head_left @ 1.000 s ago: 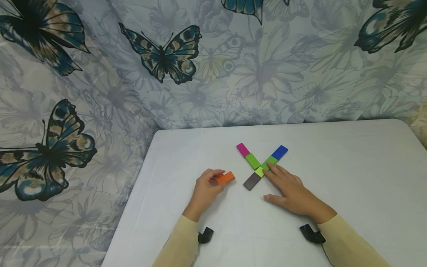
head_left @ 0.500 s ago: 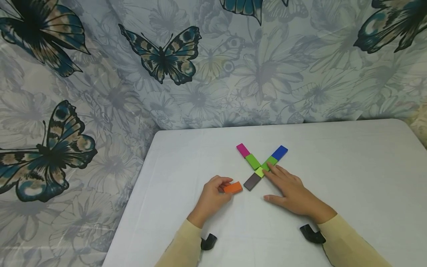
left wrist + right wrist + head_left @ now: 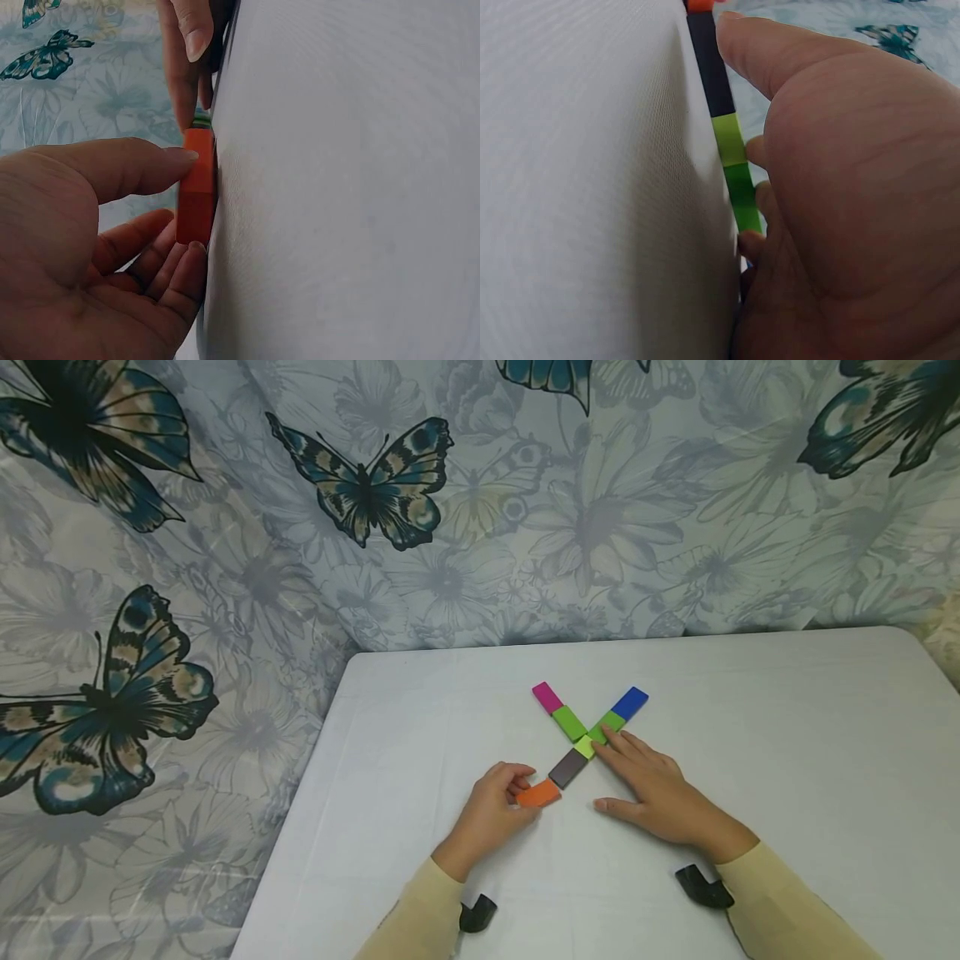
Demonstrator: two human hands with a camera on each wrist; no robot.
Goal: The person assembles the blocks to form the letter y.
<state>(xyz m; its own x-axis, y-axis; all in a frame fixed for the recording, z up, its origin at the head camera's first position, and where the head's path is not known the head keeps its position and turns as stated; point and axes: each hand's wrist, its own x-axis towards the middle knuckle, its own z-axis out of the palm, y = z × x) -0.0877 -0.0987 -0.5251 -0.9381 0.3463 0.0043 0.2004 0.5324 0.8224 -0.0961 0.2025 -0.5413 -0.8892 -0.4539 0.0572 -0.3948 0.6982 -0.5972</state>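
Observation:
My left hand (image 3: 495, 806) pinches an orange block (image 3: 539, 793) between thumb and fingers, low at the table. The block's right end meets the lower end of a dark grey block (image 3: 567, 769). Beyond the grey one lies a small lime block (image 3: 584, 747), then a green block (image 3: 606, 724) and a blue block (image 3: 629, 702) in a slanting line. Another green block (image 3: 569, 724) and a magenta block (image 3: 547, 697) branch off to the upper left. With fingers extended, my right hand (image 3: 652, 785) rests its fingertips on the lime and nearer green blocks.
A white table (image 3: 787, 735) carries the blocks. Behind it and along the left hangs a cloth (image 3: 480, 585) printed with butterflies and flowers. Each wrist bears a black strap-like piece, such as the black piece (image 3: 703, 887) below my right sleeve.
My left hand has moved right and toward me, bringing the orange block from apart at the left to the grey block's lower end. The right hand stays in place.

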